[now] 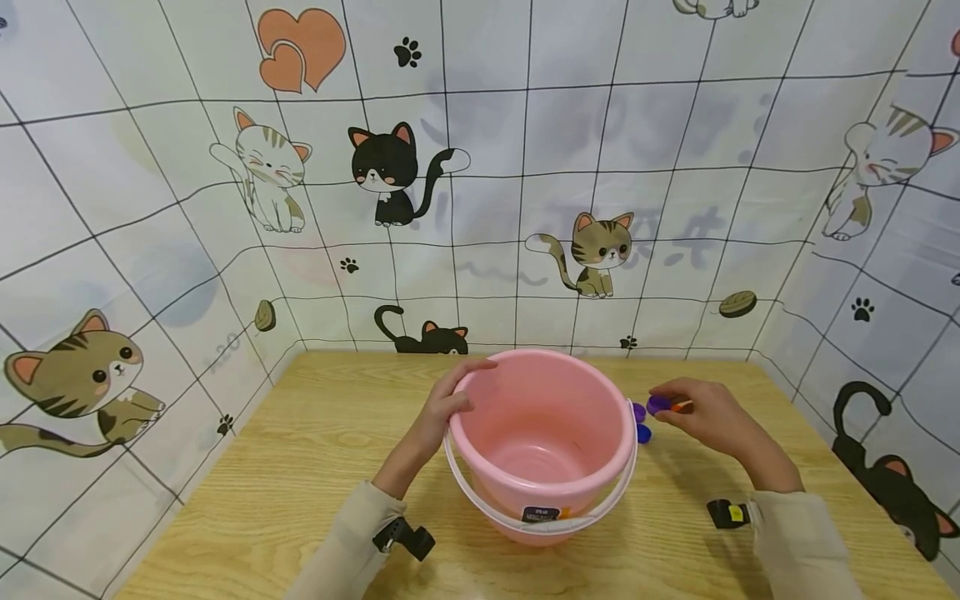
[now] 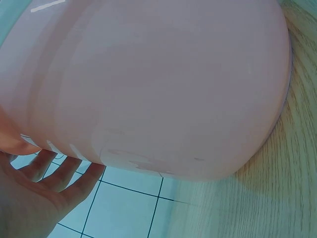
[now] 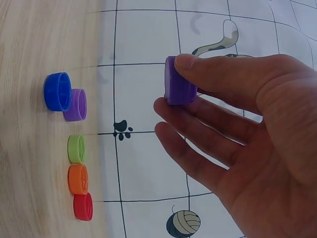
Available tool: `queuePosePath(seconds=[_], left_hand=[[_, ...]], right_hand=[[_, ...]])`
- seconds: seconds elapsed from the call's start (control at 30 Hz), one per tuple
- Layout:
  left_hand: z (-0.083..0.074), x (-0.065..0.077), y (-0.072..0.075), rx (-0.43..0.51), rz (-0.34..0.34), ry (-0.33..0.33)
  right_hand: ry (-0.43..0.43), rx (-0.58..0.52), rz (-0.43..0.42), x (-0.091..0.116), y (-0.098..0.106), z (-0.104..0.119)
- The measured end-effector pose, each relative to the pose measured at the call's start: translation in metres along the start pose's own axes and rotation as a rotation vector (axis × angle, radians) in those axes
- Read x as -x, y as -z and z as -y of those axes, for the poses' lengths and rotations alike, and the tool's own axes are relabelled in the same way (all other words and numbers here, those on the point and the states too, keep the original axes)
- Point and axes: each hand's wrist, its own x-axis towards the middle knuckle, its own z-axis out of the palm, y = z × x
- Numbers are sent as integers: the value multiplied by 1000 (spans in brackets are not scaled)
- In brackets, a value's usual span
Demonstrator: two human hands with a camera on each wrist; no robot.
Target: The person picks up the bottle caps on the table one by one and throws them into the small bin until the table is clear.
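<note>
Bucket: smooth pink plastic [image 1: 525, 408], round and upright, with a white handle [image 1: 551, 527] lowered in front.
Caps: ridged purple cap [image 3: 179, 82] off the table; blue cap [image 3: 58, 92], second purple cap [image 3: 77, 105], green cap [image 3: 77, 148], orange cap [image 3: 78, 179] and red cap [image 3: 83, 206] in a rough row, right of the bucket.
Table: pale wood grain [image 1: 337, 433].
Walls: gridded sheeting [image 1: 487, 208] printed with cats.
Left hand: [image 1: 438, 417] grips the bucket's left rim; fingertips partly hidden.
Right hand: [image 1: 708, 412] pinches the ridged purple cap, other fingers apart.

White wall cloth [image 1: 491, 125] shows a black cat [image 1: 393, 167]; an orange heart [image 1: 318, 46] is higher up; the surface [image 1: 315, 442] is yellowish wood.
</note>
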Motion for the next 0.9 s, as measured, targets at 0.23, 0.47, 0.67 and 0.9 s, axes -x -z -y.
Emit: queuePosePath(seconds=[0.23,0.47,0.67,0.9], left_hand=[[0,0,0,4,-1,-3],[1,0,0,-2,-1,-4],[2,1,0,0,-7,-6],[2,1,0,-10,-12,-5]], right_hand=[[9,2,-8,-1,2,1],[23,11,-19,0,4,5],[31,19,-16,-1,8,10],[42,28,-34,0,9,13]])
